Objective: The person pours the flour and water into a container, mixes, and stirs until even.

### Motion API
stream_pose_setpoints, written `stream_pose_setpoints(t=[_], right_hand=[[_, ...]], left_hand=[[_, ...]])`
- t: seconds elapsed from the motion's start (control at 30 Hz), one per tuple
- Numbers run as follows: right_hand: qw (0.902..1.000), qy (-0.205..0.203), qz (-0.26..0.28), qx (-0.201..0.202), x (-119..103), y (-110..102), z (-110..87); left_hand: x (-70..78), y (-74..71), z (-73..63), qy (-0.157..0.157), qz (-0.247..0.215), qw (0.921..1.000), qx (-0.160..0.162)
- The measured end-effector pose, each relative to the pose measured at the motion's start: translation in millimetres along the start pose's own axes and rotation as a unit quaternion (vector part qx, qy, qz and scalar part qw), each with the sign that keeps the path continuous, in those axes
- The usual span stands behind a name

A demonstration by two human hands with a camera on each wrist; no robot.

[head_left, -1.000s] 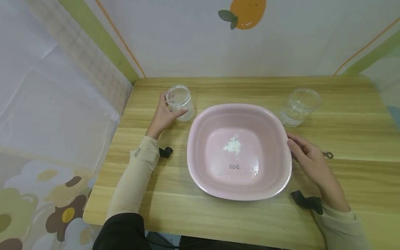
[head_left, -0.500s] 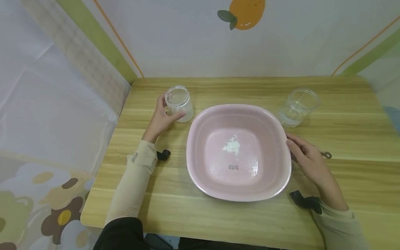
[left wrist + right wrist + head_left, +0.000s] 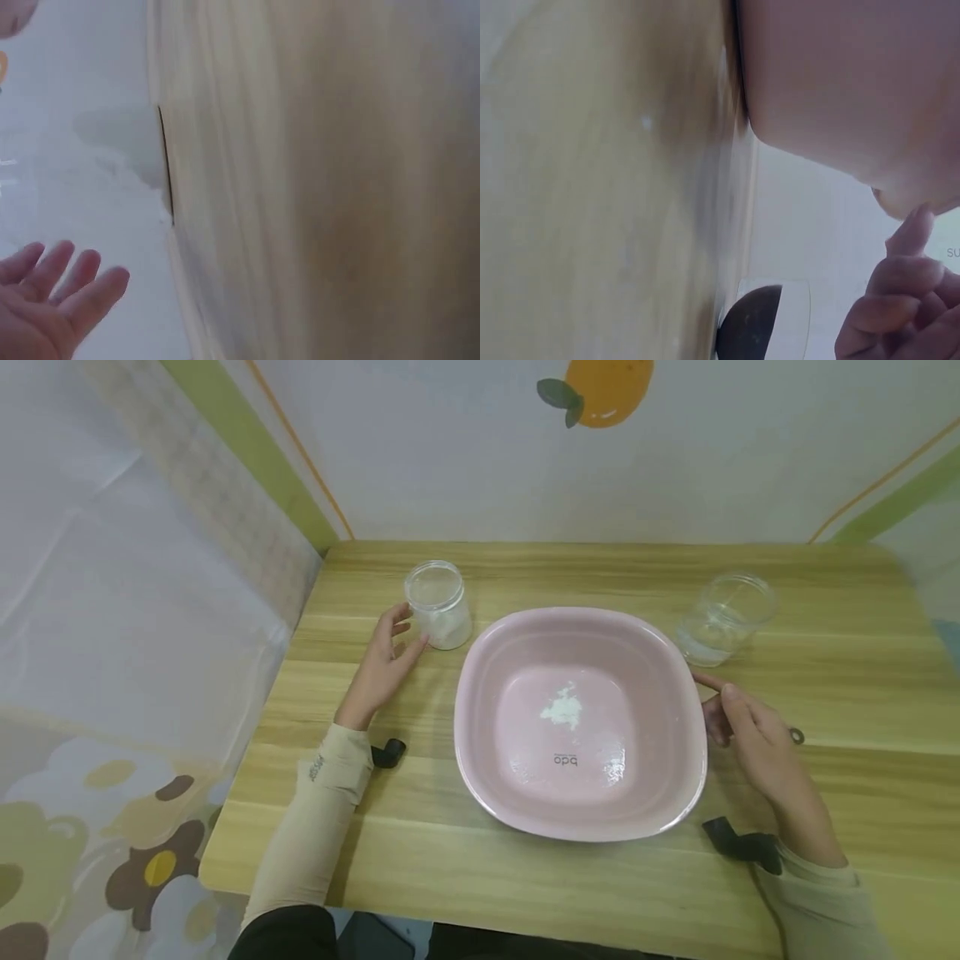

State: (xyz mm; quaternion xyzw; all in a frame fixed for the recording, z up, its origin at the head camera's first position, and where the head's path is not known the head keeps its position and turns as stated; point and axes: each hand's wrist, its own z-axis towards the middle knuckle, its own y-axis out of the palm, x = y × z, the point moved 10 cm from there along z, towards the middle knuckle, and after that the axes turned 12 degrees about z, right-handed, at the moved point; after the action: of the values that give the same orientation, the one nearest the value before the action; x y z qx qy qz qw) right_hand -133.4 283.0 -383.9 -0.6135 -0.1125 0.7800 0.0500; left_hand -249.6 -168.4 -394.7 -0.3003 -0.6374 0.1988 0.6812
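In the head view a pink basin [image 3: 573,643] stands mid-table, with a small patch of white powder [image 3: 562,708] on its floor. My left hand [image 3: 381,667] is beside a clear jar [image 3: 441,614] that looks whitish inside. Its fingers are spread and relaxed, with the fingertips right at the jar's side. In the left wrist view the same hand [image 3: 60,307] shows its fingers apart. At the basin's right side, my right hand [image 3: 761,743] has its index finger up by the rim and its other fingers loosely bent. The right wrist view shows that fingertip [image 3: 919,221] at the basin's rim.
Behind the right hand stands a second clear jar [image 3: 723,620] with some clear liquid. A handle end with a hole [image 3: 797,737] shows past the right hand; a dark rounded object [image 3: 750,322] rests on the table in the right wrist view. Behind the table hangs a printed curtain [image 3: 465,460].
My left hand has let go of the left jar and drawn back slightly toward me. My right hand has loosened from the basin's rim, its thumb now off it. The basin has stayed in place.
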Motion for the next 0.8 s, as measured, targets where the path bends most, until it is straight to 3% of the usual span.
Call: stream_pose_setpoints(t=[0.13, 0.27, 0.5, 0.8], right_hand=[[0.9998, -0.018, 0.006, 0.01, -1.2, -5.9, 1.7], [0.9996, 0.007, -0.005, 0.027, 5.3, -14.0, 2.3], [0.9976, 0.025, -0.037, 0.052, 13.1, -27.3, 3.3], [0.9958, 0.051, -0.033, 0.069, 27.5, -34.8, 11.3]], left_hand=[[-1.3, 1.1, -11.6, -0.008, -0.021, 0.9997, 0.011], [0.8, 3.4, -17.1, -0.01, -0.017, 0.9996, 0.019], [18.7, 14.4, -22.4, 0.011, -0.016, 0.9998, -0.004], [24.6, 30.0, -29.7, 0.019, -0.015, 0.9988, -0.042]])
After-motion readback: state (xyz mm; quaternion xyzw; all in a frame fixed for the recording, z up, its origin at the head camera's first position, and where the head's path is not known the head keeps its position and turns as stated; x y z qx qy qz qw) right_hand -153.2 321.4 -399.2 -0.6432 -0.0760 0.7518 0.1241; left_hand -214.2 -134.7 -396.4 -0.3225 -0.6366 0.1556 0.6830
